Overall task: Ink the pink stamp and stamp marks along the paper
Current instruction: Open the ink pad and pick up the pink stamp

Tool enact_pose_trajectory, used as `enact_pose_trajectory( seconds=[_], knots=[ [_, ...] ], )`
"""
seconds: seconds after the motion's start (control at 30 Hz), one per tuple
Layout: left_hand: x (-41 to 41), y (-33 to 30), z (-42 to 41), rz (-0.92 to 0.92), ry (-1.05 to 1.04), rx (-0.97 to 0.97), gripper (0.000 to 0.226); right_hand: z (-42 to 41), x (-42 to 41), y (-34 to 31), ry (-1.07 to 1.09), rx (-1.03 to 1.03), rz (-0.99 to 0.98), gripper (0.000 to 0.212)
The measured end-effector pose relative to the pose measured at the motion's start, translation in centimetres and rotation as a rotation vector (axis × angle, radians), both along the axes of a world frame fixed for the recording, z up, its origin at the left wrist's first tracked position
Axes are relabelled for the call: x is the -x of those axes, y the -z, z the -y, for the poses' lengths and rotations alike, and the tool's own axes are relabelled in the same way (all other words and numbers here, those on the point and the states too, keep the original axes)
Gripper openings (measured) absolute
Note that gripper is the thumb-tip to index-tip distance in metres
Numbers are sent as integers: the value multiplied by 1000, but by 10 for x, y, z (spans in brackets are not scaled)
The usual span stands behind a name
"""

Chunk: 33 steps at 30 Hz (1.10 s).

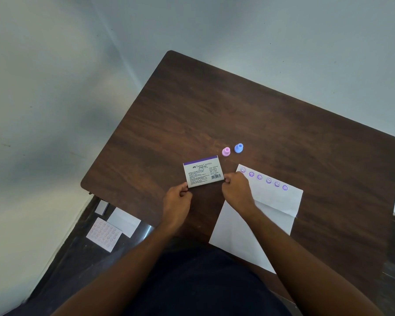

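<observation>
The closed stamp pad box [203, 170], grey-white with a purple strip and printed label, lies on the dark wooden table [214, 115]. My left hand [177, 201] pinches its near left corner, and my right hand [236, 190] pinches its near right corner. The small pink stamp [226, 152] stands upright just beyond the box, untouched. To the right lies the white paper [271, 210], folded, with a row of several purple smiley marks along its far edge. My right wrist covers part of the paper's left side.
A small blue stamp [238, 148] stands right of the pink one. On the floor at the left lie a sheet of pinkish stamped marks [103, 234], a white sheet [124, 221] and a small card [102, 207]. White walls surround the table.
</observation>
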<state>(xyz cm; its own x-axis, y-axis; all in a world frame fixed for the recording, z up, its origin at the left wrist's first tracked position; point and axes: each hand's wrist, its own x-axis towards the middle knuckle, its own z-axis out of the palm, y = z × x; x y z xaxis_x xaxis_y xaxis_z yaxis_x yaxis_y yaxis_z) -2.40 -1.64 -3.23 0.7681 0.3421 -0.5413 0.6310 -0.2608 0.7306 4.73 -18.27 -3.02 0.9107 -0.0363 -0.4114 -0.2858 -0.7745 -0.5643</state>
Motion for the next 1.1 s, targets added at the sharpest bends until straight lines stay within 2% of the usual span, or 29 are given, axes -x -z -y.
enact_pose_trajectory(
  seconds=[0.27,0.47,0.57,0.73,1.03,1.1],
  knots=[
    [3,-11,0,55,-10,-20,40,1,-2,-11,9,-46,38,21],
    [0,-24,2,174,-10,16,47,-4,-14,-27,5,-90,73,16],
    [-9,-30,-1,204,-50,14,48,-5,-26,-37,-9,-107,10,15],
    [-24,-36,-11,215,-126,57,46,-8,-48,-49,128,-264,-128,16],
    [-52,-40,-21,202,-107,195,37,-10,-79,-65,69,-369,-264,21],
    [-60,-39,-23,188,-110,211,37,-12,-86,-67,91,-409,-309,16]
  ],
)
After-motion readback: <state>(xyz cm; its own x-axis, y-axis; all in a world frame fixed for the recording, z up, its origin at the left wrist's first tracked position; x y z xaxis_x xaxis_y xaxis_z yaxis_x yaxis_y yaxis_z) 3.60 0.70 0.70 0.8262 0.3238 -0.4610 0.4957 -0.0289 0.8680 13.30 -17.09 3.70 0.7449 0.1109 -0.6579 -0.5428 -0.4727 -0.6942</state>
